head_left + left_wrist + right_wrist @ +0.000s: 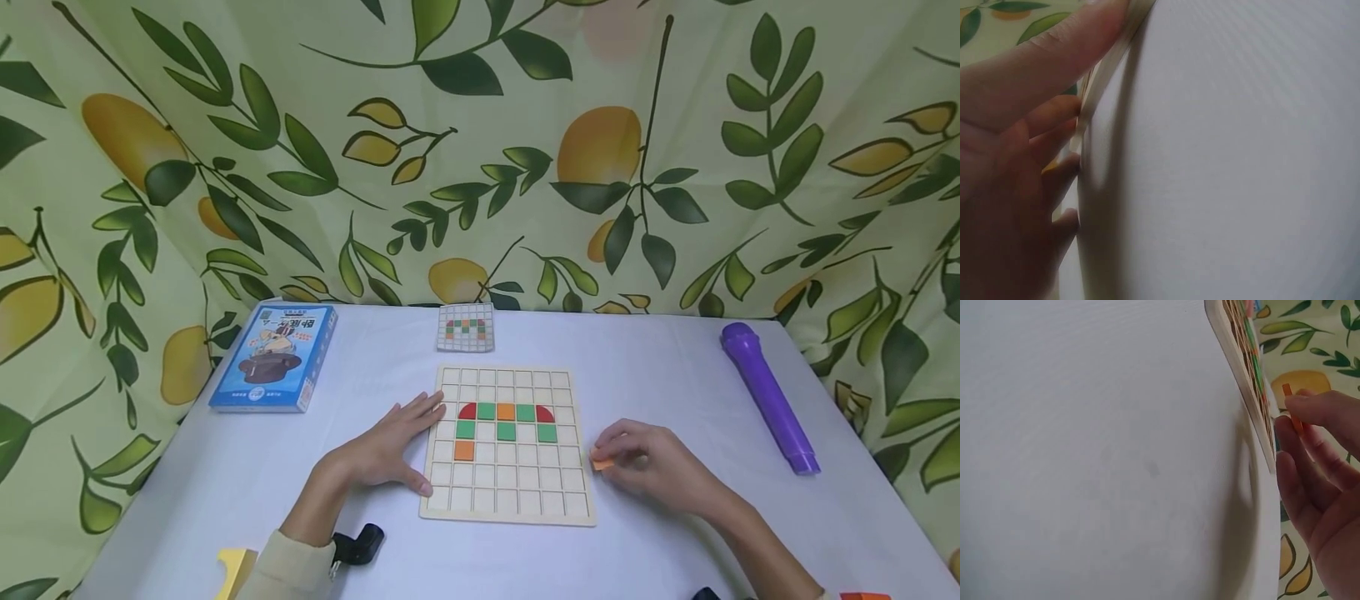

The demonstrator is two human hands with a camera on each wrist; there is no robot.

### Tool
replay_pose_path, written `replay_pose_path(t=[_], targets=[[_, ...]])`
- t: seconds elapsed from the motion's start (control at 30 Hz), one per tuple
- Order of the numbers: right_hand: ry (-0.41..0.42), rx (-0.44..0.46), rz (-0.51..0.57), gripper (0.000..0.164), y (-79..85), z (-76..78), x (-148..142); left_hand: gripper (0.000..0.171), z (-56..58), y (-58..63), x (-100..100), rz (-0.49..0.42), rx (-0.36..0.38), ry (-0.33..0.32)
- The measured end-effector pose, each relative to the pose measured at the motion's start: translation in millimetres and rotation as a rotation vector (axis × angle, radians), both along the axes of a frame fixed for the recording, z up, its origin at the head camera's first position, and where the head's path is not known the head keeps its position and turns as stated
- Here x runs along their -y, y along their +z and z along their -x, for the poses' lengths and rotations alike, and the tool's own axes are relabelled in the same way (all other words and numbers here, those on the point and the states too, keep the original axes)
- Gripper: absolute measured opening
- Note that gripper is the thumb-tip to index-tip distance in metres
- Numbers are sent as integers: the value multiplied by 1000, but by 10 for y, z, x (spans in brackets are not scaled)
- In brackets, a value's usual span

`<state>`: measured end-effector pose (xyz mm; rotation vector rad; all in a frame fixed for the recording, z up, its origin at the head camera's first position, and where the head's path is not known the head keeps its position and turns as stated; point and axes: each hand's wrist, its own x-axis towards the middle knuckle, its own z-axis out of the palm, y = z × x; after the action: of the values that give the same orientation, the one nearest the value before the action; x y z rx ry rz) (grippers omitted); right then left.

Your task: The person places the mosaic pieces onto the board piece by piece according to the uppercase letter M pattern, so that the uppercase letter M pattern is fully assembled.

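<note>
A square wooden grid board lies mid-table, with green and orange square tiles and two red rounded corner tiles in its upper cells. At the left end of the pattern an orange tile sits below a green one. My left hand rests at the board's left edge, thumb and fingers spread and touching it. Just off the right edge, my right hand pinches an orange tile between thumb and fingers. The right wrist view shows that tile edge-on. Behind the board lies a small pattern card with a similar coloured arrangement.
A blue game box lies at the back left. To the right is a purple tube. A yellow piece is near the front left, and an orange-red item shows at the front right edge. Patterned cloth hangs behind the table.
</note>
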<state>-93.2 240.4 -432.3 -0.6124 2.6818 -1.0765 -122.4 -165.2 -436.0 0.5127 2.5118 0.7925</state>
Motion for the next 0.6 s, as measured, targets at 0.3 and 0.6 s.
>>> replay_pose_path(t=[0.3,0.6], targets=[[-7,-36,16,25,-67,64,177,116,-4,4,-3,-1,1,2],[10,-26,48,25,-90,99,364,116,-8,4,4,-8,4,-2]])
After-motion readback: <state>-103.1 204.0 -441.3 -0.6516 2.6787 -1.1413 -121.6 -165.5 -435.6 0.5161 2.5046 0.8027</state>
